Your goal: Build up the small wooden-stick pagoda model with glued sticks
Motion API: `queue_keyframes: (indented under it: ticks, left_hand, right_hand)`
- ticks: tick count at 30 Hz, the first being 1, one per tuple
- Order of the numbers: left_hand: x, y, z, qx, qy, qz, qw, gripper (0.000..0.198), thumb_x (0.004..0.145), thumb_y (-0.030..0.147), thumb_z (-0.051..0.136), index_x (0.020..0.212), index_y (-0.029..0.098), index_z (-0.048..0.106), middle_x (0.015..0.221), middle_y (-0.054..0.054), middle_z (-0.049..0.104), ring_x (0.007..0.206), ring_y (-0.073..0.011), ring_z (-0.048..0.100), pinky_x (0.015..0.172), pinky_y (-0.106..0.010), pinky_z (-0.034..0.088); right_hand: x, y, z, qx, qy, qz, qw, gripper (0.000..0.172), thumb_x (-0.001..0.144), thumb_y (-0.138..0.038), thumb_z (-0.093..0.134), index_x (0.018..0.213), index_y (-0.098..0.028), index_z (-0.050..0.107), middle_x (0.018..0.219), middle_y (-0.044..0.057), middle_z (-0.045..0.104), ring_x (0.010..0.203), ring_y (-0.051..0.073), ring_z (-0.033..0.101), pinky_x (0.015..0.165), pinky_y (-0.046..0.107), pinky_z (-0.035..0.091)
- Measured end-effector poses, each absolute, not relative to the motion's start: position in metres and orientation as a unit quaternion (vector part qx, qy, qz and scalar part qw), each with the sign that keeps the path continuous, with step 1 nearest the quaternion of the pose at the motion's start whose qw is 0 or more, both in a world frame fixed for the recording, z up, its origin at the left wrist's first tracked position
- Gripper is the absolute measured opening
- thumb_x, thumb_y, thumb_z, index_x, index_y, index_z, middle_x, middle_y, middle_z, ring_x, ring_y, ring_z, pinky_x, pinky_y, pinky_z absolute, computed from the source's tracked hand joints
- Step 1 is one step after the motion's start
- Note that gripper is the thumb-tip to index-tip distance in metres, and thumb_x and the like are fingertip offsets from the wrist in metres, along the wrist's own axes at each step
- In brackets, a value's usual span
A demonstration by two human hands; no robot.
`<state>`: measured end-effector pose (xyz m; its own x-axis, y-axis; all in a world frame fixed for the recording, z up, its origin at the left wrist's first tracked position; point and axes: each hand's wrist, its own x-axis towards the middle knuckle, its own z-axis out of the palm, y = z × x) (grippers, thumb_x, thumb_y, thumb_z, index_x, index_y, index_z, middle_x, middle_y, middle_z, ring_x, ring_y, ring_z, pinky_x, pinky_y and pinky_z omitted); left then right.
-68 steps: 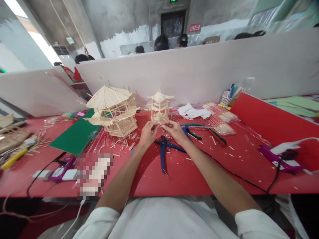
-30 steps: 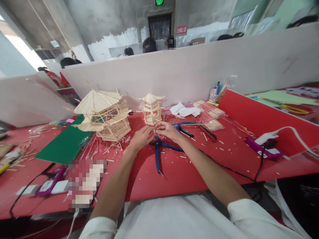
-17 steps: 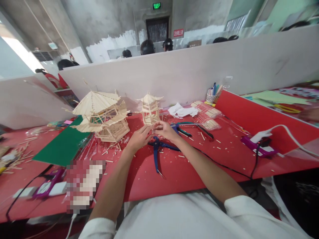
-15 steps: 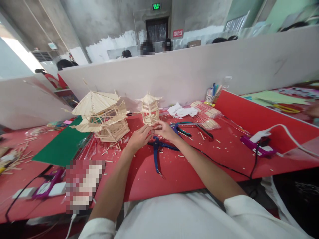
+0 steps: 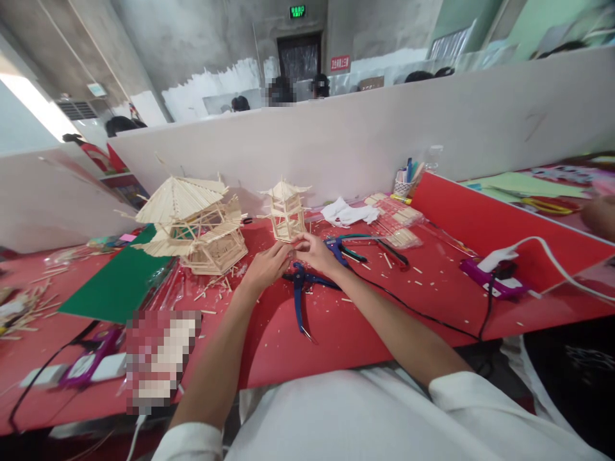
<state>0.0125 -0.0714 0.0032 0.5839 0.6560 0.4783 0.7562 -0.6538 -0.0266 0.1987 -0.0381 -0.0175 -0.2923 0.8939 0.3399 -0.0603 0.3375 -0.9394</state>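
Note:
My left hand (image 5: 269,264) and my right hand (image 5: 314,251) meet over the red table, fingertips close together. Both have their fingers pinched, but whatever lies between them is too small or hidden to make out. Just behind the fingers stands a small tiered pavilion model (image 5: 287,211) made of thin wooden sticks. To its left is a larger stick-built pavilion model (image 5: 192,224) with a broad sloping roof. A blue-handled hand tool (image 5: 300,298) lies below my hands. Beside my right wrist rests another blue tool (image 5: 336,248), partly covered by my hand.
Wood scraps litter the red table (image 5: 278,352). Bundled sticks (image 5: 398,221), a white cloth (image 5: 348,212) and a pen cup (image 5: 403,184) sit toward the back. A green board (image 5: 108,282) lies left; a red board (image 5: 500,227) and a purple power strip (image 5: 494,282) are right.
The whole view has shifted slightly. My hands remain together in nearly the same place in front of the small model. At the right edge, another person's hand shows more.

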Motion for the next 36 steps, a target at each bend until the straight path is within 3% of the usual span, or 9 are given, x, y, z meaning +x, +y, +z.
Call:
queue_keyframes:
  ticks: [5,10,17,20,29,36]
  left_hand:
    - [0.014,-0.071,0.004,-0.878,-0.419,-0.209,0.099,0.022,0.101,0.029,0.04,0.116,0.02,0.054,0.109,-0.01,0.061,0.085,-0.0186,0.065,0.057,-0.024,0.046]
    - [0.012,-0.069,0.006,-0.884,-0.401,-0.229,0.078,0.023,0.101,0.027,0.039,0.118,0.02,0.053,0.111,-0.009,0.061,0.094,-0.0183,0.065,0.064,-0.024,0.049]
    - [0.008,-0.067,0.006,-0.887,-0.392,-0.241,0.047,0.027,0.1,0.032,0.044,0.123,0.02,0.054,0.11,-0.008,0.064,0.094,-0.0188,0.066,0.074,-0.026,0.051]
    - [0.006,-0.066,0.006,-0.879,-0.404,-0.251,0.029,0.033,0.098,0.033,0.049,0.129,0.022,0.051,0.113,-0.008,0.064,0.094,-0.0189,0.067,0.078,-0.028,0.052]
    - [0.002,-0.065,0.008,-0.885,-0.381,-0.266,0.037,0.026,0.098,0.031,0.05,0.12,0.021,0.058,0.114,-0.008,0.065,0.104,-0.0187,0.065,0.089,-0.029,0.05]
    - [-0.003,-0.066,0.016,-0.882,-0.406,-0.236,0.041,0.033,0.098,0.034,0.05,0.128,0.022,0.054,0.12,-0.008,0.063,0.104,-0.0195,0.065,0.088,-0.029,0.05]
  right_hand:
    - [0.197,-0.041,-0.015,-0.329,-0.658,0.448,0.508,0.029,0.069,-0.029,0.073,0.093,-0.02,0.058,0.075,-0.001,0.066,0.071,0.017,0.064,0.065,0.028,0.049]
    - [0.194,-0.04,-0.018,-0.322,-0.651,0.449,0.52,0.028,0.069,-0.027,0.071,0.093,-0.021,0.057,0.08,-0.001,0.066,0.077,0.018,0.065,0.068,0.028,0.049]
    - [0.193,-0.04,-0.019,-0.32,-0.638,0.477,0.514,0.033,0.068,-0.026,0.073,0.096,-0.021,0.057,0.073,-0.003,0.064,0.067,0.016,0.062,0.062,0.026,0.046]
    - [0.195,-0.041,-0.018,-0.316,-0.643,0.473,0.512,0.034,0.07,-0.03,0.075,0.097,-0.021,0.057,0.073,-0.003,0.064,0.066,0.015,0.062,0.062,0.026,0.046]
    - [0.198,-0.041,-0.017,-0.322,-0.654,0.464,0.504,0.047,0.069,-0.043,0.081,0.102,-0.019,0.057,0.075,-0.001,0.068,0.068,0.017,0.066,0.064,0.027,0.049]
    - [0.193,-0.039,-0.02,-0.305,-0.655,0.455,0.52,0.038,0.072,-0.036,0.078,0.101,-0.021,0.058,0.075,0.0,0.068,0.069,0.017,0.066,0.065,0.028,0.053]
